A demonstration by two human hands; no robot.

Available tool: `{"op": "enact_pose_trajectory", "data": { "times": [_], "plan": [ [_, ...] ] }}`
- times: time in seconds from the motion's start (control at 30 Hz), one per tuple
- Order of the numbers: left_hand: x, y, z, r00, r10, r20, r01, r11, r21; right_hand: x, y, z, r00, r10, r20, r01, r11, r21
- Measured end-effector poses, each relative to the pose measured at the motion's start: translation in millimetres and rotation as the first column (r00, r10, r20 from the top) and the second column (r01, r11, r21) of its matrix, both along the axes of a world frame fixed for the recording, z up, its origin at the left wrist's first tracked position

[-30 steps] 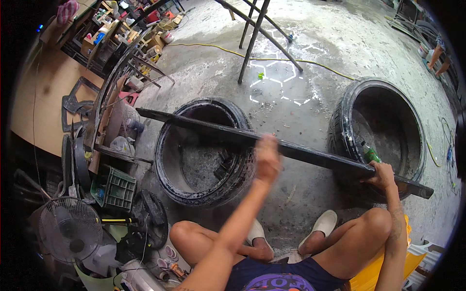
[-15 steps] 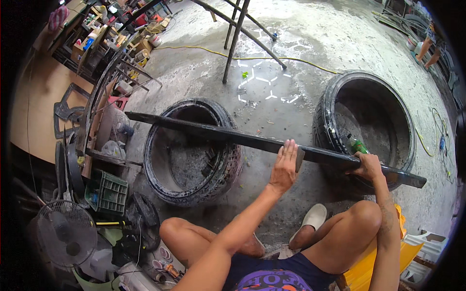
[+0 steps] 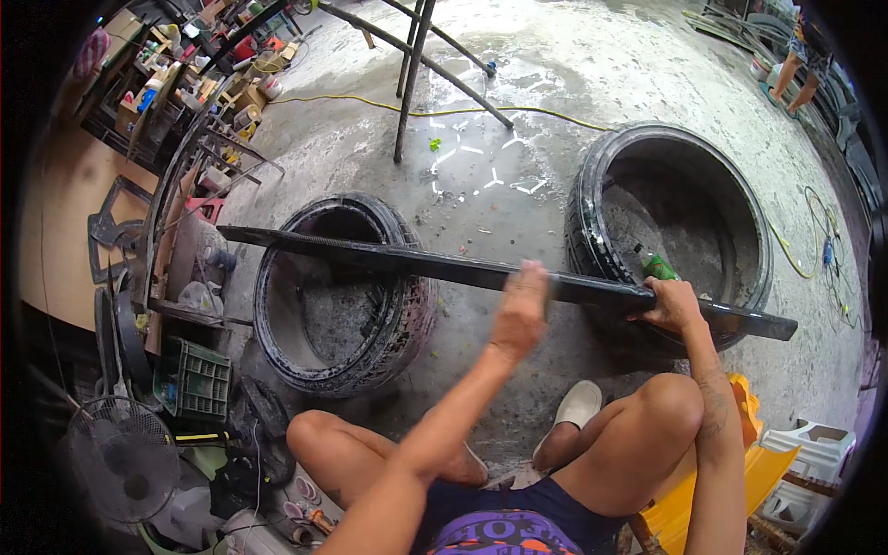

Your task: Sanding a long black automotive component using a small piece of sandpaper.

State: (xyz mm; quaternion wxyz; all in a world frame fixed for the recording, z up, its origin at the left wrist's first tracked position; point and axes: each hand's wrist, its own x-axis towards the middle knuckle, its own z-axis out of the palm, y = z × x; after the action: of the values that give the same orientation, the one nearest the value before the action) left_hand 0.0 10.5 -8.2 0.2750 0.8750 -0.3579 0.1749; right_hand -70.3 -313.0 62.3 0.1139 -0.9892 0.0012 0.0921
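A long, narrow black glossy board (image 3: 435, 268) lies across two black tyres, the left tyre (image 3: 277, 333) and the larger right tyre (image 3: 590, 227). My left hand (image 3: 521, 310), slightly blurred, presses on the board's middle with its fingers together over a small greyish block, mostly hidden by the hand. My right hand (image 3: 672, 301) grips the board toward its right end. A green plastic bottle (image 3: 660, 268) sits in the right tyre just behind that hand. My bare knees and slip-on shoes are below.
Black trestle legs (image 3: 416, 55) stand ahead over a yellow cord (image 3: 555, 117). Cluttered shelves, a plywood sheet (image 3: 69, 222), a fan (image 3: 125, 462) and a green crate (image 3: 194, 379) line the left. A yellow plastic piece (image 3: 703, 490) is lower right. Another person's legs (image 3: 795, 74) are upper right.
My left hand has moved back and forth along the board, rightward and then slightly left. The view has shifted, so the scene sits further left. My right hand keeps its grip.
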Motion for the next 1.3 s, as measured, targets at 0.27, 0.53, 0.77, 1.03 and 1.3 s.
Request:
{"op": "enact_pose_trajectory", "data": {
  "times": [0.27, 0.53, 0.77, 1.03, 1.3],
  "plan": [
    [20, 20, -13, 0.967, 0.256, 0.013, -0.257, 0.965, 0.05, 9, 8, -2, 1.0, 0.022, -0.004, -0.022, 1.0, -0.014],
    [44, 76, 2, 0.966, 0.242, 0.093, -0.254, 0.955, 0.156, 6, 7, -6, 1.0, 0.021, -0.007, -0.021, 1.0, -0.022],
    [-43, -82, 11, 0.999, 0.0, -0.047, -0.006, 0.994, -0.111, 7, 3, -17, 0.999, 0.033, 0.011, -0.034, 0.999, 0.027],
    [47, 84, -9, 0.954, 0.295, 0.06, -0.297, 0.954, 0.037, 1, 2, -4, 0.999, 0.021, 0.025, -0.021, 1.0, -0.018],
    [-49, -96, 5, 0.998, -0.049, -0.028, 0.049, 0.999, -0.01, 6, 5, -16, 1.0, 0.012, 0.005, -0.011, 1.0, -0.017]
  ]
}}
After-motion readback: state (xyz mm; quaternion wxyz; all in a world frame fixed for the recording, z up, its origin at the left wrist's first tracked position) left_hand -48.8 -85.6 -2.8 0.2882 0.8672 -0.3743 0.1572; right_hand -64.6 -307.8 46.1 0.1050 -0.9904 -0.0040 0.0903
